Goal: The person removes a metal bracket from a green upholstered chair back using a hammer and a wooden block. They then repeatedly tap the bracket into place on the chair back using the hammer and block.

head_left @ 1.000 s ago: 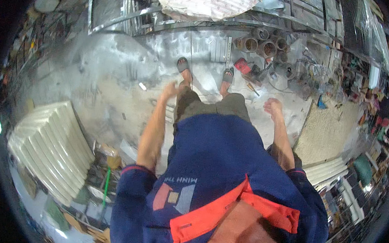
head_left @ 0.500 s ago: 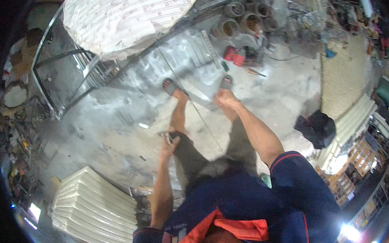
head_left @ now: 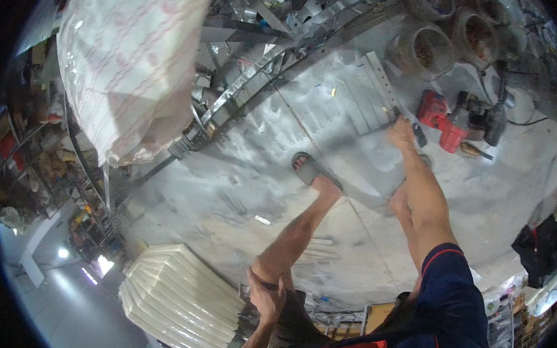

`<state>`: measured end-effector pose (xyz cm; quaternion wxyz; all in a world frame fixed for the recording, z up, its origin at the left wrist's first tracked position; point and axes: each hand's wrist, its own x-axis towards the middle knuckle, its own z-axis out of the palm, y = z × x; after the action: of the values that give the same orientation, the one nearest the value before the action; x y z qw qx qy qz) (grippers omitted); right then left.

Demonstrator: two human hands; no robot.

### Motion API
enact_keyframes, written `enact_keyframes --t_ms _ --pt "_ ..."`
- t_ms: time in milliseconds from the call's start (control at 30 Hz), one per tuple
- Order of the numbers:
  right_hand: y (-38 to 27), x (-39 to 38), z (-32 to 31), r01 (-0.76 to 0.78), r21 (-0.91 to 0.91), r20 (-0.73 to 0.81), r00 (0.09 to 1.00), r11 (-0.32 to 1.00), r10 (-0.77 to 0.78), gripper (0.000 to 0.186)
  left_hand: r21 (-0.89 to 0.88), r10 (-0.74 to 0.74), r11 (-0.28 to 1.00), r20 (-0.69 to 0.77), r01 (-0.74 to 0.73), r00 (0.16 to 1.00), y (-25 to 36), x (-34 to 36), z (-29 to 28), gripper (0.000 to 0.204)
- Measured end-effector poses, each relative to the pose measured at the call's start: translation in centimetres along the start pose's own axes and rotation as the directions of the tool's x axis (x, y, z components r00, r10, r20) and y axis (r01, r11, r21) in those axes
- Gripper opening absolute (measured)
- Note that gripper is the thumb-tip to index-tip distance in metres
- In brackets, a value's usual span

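My left hand (head_left: 266, 294) grips my bent left knee (head_left: 269, 266), its fingers curled round it near the lower middle. My right hand (head_left: 401, 129) reaches down to the end of a perforated metal strip (head_left: 378, 83) lying beside flat grey strips (head_left: 357, 99). Its fingertips are blurred, so I cannot tell whether they touch or hold it. Just right of that hand lie red and black power tools (head_left: 450, 130) and a tool with a wooden handle (head_left: 470, 149). My left sandal (head_left: 306, 166) is on the dusty floor.
A large wrapped bundle (head_left: 126, 62) sits by a metal frame (head_left: 238, 95) at upper left. Cylindrical containers (head_left: 431, 52) stand at upper right. A ribbed cream stack (head_left: 175, 295) lies at lower left, dark cloth (head_left: 538, 250) at right. A cable (head_left: 527, 122) crosses the floor.
I have bent lower, bringing the tools and frame closer. My right hand has moved down and forward to the strips. My left hand stays at my knee.
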<state>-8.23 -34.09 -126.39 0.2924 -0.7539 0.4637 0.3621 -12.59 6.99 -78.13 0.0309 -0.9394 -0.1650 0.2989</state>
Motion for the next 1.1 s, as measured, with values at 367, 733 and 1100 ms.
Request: enact_keyframes --t_ms 367,733,1100 --pt "4.7 1.7 1.5 -0.051 0.034 -0.351 0.935 0.998 0.059 0.068 -0.285 0.544 0.803 -0.009 -0.523 0.839 11.6 25.7 2.1 0.039" --pt "3.4 -11.5 2.5 0.191 0.611 -0.342 0.939 0.768 0.038 0.030 0.376 0.703 0.709 -0.438 -0.596 0.560 37.0 52.0 21.6 0.059" --pt "-0.8 -34.7 5.0 -0.123 0.992 0.121 0.990 0.024 0.072 0.018 0.103 0.583 0.779 -0.482 -0.619 0.654 36.9 42.9 21.4 0.041"
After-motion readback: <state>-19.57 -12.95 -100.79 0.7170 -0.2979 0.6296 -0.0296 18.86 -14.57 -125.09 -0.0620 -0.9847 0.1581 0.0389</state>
